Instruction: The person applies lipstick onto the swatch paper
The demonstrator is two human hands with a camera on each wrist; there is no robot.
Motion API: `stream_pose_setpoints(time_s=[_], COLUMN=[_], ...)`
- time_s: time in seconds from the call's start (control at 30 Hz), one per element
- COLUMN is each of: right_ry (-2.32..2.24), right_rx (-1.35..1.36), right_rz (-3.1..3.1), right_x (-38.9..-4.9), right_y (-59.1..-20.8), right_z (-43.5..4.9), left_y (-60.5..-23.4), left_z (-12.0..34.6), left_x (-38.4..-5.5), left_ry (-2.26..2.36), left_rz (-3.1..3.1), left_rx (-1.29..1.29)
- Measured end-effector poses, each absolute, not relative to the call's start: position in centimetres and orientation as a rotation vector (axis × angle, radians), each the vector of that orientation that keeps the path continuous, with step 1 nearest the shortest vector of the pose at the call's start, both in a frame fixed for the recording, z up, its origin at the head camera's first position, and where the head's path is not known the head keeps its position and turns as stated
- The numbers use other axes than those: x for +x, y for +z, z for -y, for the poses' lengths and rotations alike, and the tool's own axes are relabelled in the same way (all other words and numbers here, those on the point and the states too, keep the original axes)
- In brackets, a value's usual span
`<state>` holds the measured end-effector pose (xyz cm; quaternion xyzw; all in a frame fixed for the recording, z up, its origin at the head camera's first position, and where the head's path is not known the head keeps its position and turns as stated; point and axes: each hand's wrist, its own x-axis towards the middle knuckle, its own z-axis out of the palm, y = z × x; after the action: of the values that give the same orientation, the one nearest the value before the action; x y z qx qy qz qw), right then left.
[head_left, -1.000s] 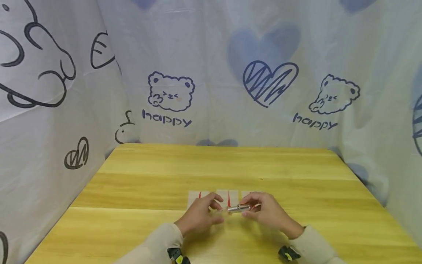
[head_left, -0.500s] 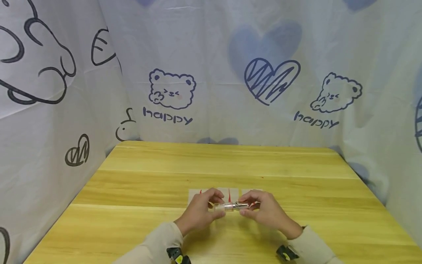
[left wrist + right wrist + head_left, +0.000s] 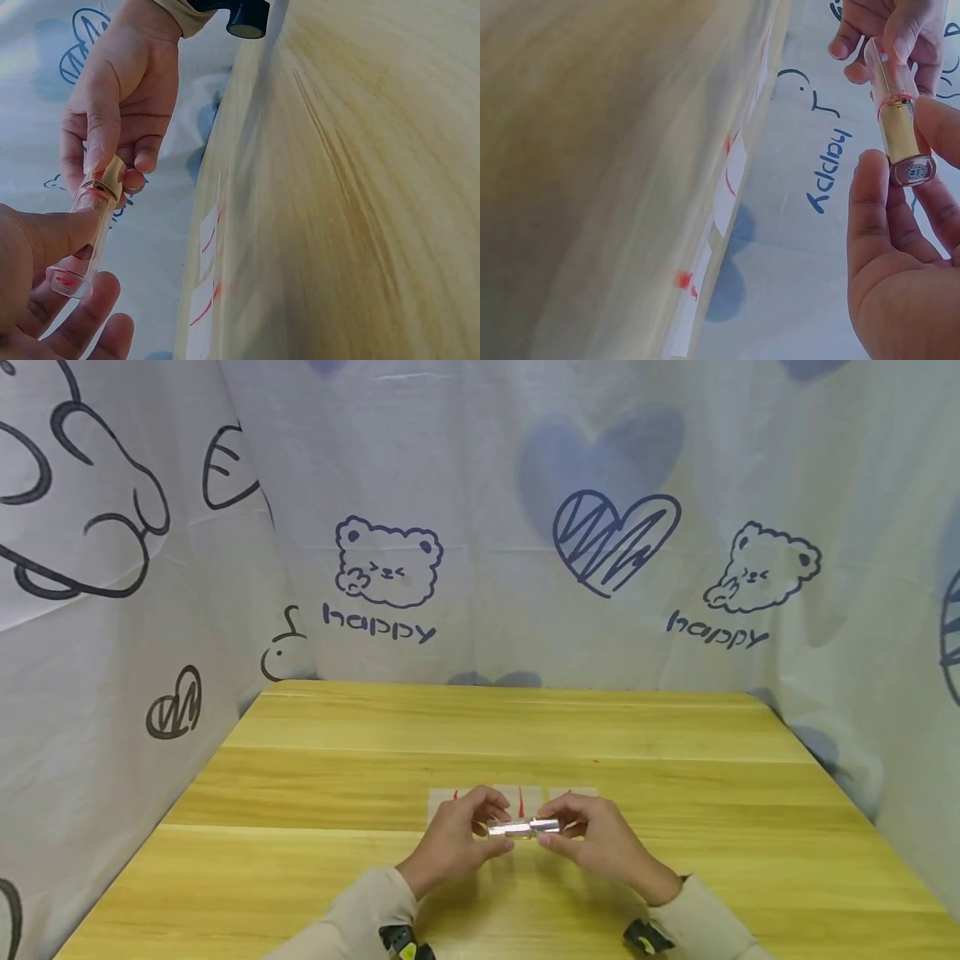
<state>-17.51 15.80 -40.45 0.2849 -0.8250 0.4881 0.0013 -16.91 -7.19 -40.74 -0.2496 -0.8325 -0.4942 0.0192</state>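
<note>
A lipstick point(image 3: 519, 829) lies level between my two hands, over the near side of the white papers. My left hand point(image 3: 453, 837) pinches its clear cap point(image 3: 69, 282) between thumb and fingers. My right hand point(image 3: 603, 835) grips the gold base point(image 3: 898, 129) at the other end, with a round label on the base's end face. In both wrist views the cap meets the gold base, with no gap showing. Three white papers, the left paper point(image 3: 439, 807), the middle paper point(image 3: 534, 802) and the right paper point(image 3: 585, 792), each bear a red stroke and are partly covered by the hands.
The wooden table point(image 3: 480, 727) extends around the hands and ends at a back edge. White cloth point(image 3: 480, 460) with drawn hearts and bears hangs behind and along the sides. A dark wrist strap point(image 3: 648, 937) sits at the right sleeve.
The clear cap has slid rightward over the lipstick and now meets the gold base. The right hand has shifted slightly left; the left hand's fingers have closed in on the cap.
</note>
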Motion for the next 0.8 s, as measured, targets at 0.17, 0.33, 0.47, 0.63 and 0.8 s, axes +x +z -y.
stream_pose_setpoints(time_s=[0.17, 0.33, 0.47, 0.63, 0.8], right_ry=[1.515, 1.55, 1.557, 1.533, 1.526], right_rx=[0.887, 0.88, 0.882, 0.882, 0.892], right_rz=[2.616, 2.629, 2.632, 2.642, 2.64], right_x=[-17.44, -17.42, -17.5, -17.53, -17.56], right_y=[-40.32, -40.16, -40.13, -40.21, -40.4], right_z=[-15.77, -15.75, -15.74, -15.65, -15.58], left_y=[-40.6, -40.48, -40.36, -40.3, -40.36], left_z=[7.25, 7.23, 7.24, 7.27, 7.18], left_x=[-16.83, -16.84, -16.88, -16.93, -16.91], left_ry=[-1.527, -1.513, -1.519, -1.527, -1.539], left_rz=[2.602, 2.596, 2.608, 2.607, 2.608], left_rx=[-0.763, -0.799, -0.801, -0.811, -0.811])
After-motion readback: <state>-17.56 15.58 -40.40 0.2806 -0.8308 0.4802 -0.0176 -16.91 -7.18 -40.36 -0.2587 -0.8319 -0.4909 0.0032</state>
